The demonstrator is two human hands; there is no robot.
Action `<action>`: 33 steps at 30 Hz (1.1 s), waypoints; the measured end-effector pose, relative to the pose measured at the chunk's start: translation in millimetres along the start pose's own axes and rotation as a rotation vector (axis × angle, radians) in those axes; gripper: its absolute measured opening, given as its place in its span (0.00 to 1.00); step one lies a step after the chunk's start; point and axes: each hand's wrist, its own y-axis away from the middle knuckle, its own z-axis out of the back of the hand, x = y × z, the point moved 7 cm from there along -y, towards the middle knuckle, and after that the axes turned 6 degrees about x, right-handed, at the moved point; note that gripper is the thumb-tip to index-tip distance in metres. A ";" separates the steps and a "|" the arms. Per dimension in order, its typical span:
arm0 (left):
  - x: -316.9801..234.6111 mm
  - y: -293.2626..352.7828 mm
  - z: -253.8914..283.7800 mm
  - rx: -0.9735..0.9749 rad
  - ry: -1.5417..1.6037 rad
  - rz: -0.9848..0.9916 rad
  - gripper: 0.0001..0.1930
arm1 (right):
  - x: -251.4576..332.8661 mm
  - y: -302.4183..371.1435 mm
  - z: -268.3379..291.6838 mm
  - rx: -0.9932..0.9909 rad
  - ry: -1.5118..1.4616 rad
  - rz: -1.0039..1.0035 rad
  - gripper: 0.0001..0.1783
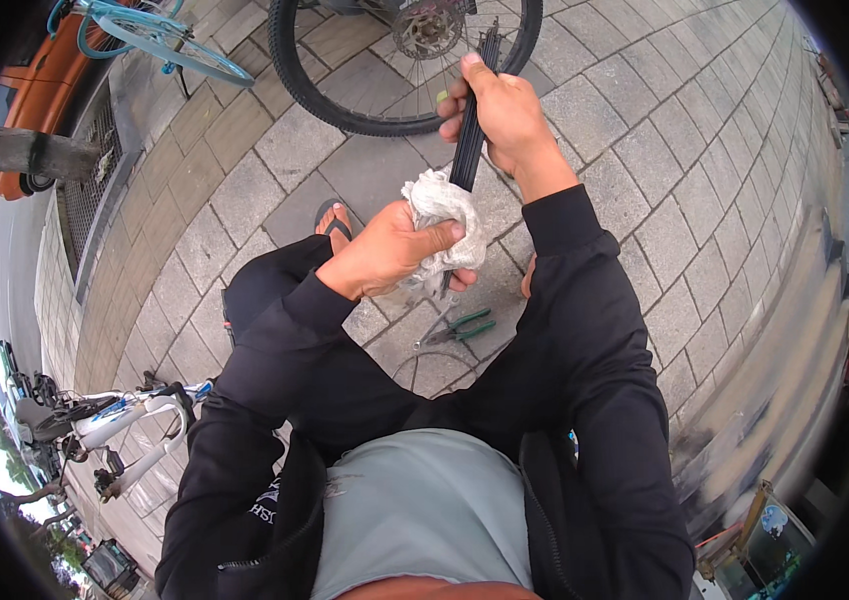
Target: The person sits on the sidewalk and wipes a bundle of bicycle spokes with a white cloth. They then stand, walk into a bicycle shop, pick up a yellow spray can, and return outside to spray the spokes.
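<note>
In the head view, the person's right hand (510, 112) was closed around the upper part of a bundle of thin black rods (467, 155), its thumb lying along the near face. The left hand (385, 248) gripped a crumpled white cloth (445, 212) wrapped about the bundle's lower part, thumb across the front. The bundle thus ran slantwise between the two hands, rising to the right; it looked long, narrow and straight, its dark strands packed side by side with fine lines running lengthwise. Its upper tips stuck out unevenly past the right hand, and a short dark end showed under the cloth beside the left fingers. The cloth looked soft and bunched, greyer toward the bottom. Below both hands, pliers (460, 328) with green handles lay on the paving (635, 130). Beyond the hands stood a bicycle wheel (345, 122) with a black tyre and a brake disc (428, 28). Left of the left hand was a sandalled foot (335, 222).
</note>
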 end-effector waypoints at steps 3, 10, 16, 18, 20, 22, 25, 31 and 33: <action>4.9 1.0 -1.5 0.009 -0.061 0.088 0.11 | 9.9 -9.3 22.6 -0.080 -0.060 0.044 0.25; 24.5 13.4 9.8 0.093 -0.159 0.174 0.11 | 50.9 -14.0 92.2 -0.135 -0.380 0.273 0.24; 17.2 -2.0 47.1 -0.199 -0.016 0.060 0.15 | 49.0 -3.8 77.0 -0.031 -0.435 0.245 0.21; 14.6 -10.0 36.5 -0.151 0.112 0.032 0.17 | 40.7 -9.1 90.9 0.040 -0.467 0.254 0.20; 8.8 -17.7 30.9 -0.089 0.205 0.010 0.19 | 41.1 -9.0 82.5 0.016 -0.463 0.228 0.19; 8.0 -19.5 23.9 0.001 0.297 -0.004 0.21 | 41.7 -10.0 74.8 0.028 -0.488 0.203 0.19; 7.9 -22.6 17.0 0.097 0.396 -0.025 0.25 | 37.9 -11.5 64.4 0.100 -0.542 0.164 0.18; -7.9 -30.4 8.2 0.157 0.473 -0.096 0.28 | 25.8 -7.9 37.5 0.038 -0.454 0.077 0.17; -8.7 -29.5 7.2 0.139 0.443 -0.093 0.27 | 18.8 -10.2 28.0 -0.003 -0.354 0.073 0.18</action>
